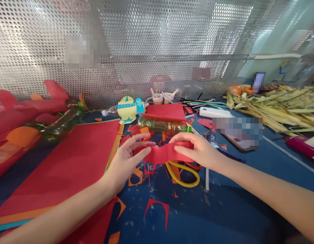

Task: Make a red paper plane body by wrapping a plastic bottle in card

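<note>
Red craft strip hangs over scraps, on the near side of the green plastic bottle, thumb-and-finger pinched by the left hand and right hand at opposite ends, seemingly to keep it spread.

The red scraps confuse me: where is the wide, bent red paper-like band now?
In the head view, the band is at centre, held between the left hand and right hand, above the yellow oval loop.
</note>
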A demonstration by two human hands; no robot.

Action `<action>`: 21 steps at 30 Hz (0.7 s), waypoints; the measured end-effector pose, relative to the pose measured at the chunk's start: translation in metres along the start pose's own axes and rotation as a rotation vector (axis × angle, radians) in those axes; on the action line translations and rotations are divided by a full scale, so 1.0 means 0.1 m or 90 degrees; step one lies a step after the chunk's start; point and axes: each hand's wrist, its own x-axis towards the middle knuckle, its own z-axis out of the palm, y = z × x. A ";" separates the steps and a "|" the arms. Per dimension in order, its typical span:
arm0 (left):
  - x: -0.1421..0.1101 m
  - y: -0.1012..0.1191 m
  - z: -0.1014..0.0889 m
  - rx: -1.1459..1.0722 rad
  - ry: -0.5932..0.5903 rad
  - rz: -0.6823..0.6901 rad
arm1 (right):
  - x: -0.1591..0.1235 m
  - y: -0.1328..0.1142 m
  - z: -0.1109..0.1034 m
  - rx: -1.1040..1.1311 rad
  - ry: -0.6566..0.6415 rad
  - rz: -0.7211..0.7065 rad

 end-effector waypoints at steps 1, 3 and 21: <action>0.02 0.03 -0.02 0.035 0.000 0.016 | 0.00 -0.01 -0.01 -0.028 0.014 -0.007; 0.06 0.06 -0.05 0.097 -0.026 0.029 | 0.00 -0.02 -0.02 -0.069 0.024 -0.017; 0.23 -0.13 -0.13 0.063 -0.034 -0.065 | -0.07 0.04 0.07 -0.422 -0.090 0.050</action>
